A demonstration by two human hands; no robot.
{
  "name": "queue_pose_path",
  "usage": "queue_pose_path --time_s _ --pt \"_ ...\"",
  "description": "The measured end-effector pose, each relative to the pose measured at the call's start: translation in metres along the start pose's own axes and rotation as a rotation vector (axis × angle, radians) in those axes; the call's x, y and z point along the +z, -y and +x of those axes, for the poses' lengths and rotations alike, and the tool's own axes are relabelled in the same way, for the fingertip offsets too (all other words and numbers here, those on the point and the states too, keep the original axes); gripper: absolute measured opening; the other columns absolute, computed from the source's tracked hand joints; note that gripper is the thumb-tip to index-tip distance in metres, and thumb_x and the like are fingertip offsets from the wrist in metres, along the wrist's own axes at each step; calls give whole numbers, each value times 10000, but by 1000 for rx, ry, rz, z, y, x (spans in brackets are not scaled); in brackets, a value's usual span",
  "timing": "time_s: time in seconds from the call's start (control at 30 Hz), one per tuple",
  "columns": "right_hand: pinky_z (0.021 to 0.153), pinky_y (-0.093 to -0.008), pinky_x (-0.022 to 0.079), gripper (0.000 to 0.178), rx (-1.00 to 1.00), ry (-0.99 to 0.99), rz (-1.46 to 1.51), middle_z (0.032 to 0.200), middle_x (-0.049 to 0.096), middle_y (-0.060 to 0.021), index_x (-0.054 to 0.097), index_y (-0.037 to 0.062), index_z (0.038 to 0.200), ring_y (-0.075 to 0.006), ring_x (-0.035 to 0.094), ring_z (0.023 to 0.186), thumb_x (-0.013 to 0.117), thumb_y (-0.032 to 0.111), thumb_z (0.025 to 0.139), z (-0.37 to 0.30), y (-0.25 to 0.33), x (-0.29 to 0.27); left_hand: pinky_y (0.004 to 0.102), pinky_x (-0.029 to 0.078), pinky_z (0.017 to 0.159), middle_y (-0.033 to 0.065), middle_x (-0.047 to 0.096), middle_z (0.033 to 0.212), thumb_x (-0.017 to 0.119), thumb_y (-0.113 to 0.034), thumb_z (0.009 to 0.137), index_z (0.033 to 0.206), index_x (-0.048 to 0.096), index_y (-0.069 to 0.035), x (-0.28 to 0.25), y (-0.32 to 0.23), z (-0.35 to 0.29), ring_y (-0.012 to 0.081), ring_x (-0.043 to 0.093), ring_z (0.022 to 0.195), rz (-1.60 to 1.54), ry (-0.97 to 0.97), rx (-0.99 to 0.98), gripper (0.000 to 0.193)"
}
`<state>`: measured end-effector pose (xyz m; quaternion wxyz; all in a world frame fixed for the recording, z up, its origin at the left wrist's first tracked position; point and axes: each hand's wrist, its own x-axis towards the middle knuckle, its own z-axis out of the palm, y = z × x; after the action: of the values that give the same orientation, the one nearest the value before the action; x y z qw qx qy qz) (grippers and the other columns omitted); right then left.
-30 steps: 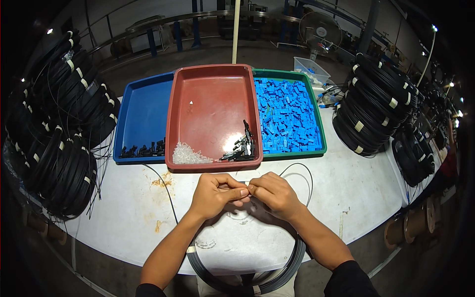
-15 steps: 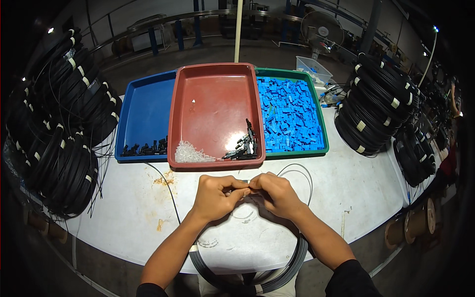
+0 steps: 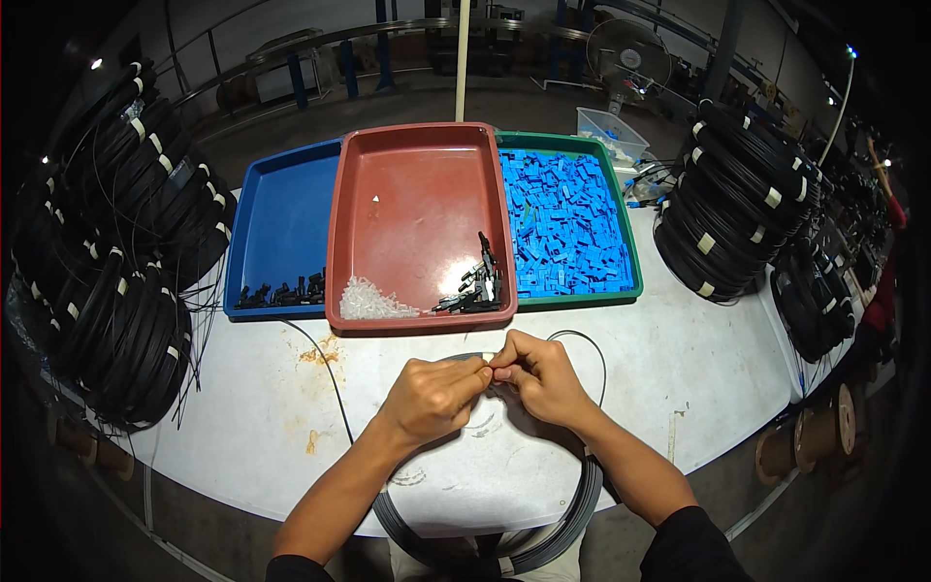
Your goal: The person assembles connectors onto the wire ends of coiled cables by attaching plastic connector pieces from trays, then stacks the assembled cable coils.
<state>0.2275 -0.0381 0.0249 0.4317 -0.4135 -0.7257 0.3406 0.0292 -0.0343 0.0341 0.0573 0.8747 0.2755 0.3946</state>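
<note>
My left hand and my right hand meet over the middle of the table, thumbs and fingers pinched tip to tip. Whatever small piece lies between the fingertips is too hidden to name. Just beyond them shows a whitish band beside a grey stretch of cable. A coil of black cable lies at the table's near edge, running beneath both forearms. One thin cable loop rises to the right of my right hand, and another strand runs from the trays toward my left forearm.
A red tray with clear small pieces and black parts overlaps a blue tray and a green tray of blue connectors. Stacked black cable coils stand left and right.
My right hand has lifted slightly and its fingers have bent more; my left hand has rolled over a little. The cable loop at right has shifted, and the coil's left white band is out of sight.
</note>
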Motion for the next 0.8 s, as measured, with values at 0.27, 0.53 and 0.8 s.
queue_pose_path --time_s 0.27,0.53,0.8 --pt "700 -373 490 110 -660 1 -412 910 655 -97 595 36 840 -252 612 777 682 41 772 7 -7 -4 226 566 575 135 761 833 743 29 847 921 751 67 0 4 -4 136 724 678 -778 -25 -720 83" --pt "669 -369 507 103 -492 -52 -314 835 670 -101 598 4 841 -264 629 743 659 -13 760 0 -6 2 229 560 556 119 745 777 732 34 847 876 729 72 2 2 -5 137 715 656 -846 -37 -637 48" --pt "655 -339 517 118 -226 9 -69 815 670 -132 595 -14 882 -275 658 723 632 -97 807 3 -12 1 269 562 531 93 736 757 733 27 763 855 753 10 7 4 -3 172 705 603 37 -120 25 95"
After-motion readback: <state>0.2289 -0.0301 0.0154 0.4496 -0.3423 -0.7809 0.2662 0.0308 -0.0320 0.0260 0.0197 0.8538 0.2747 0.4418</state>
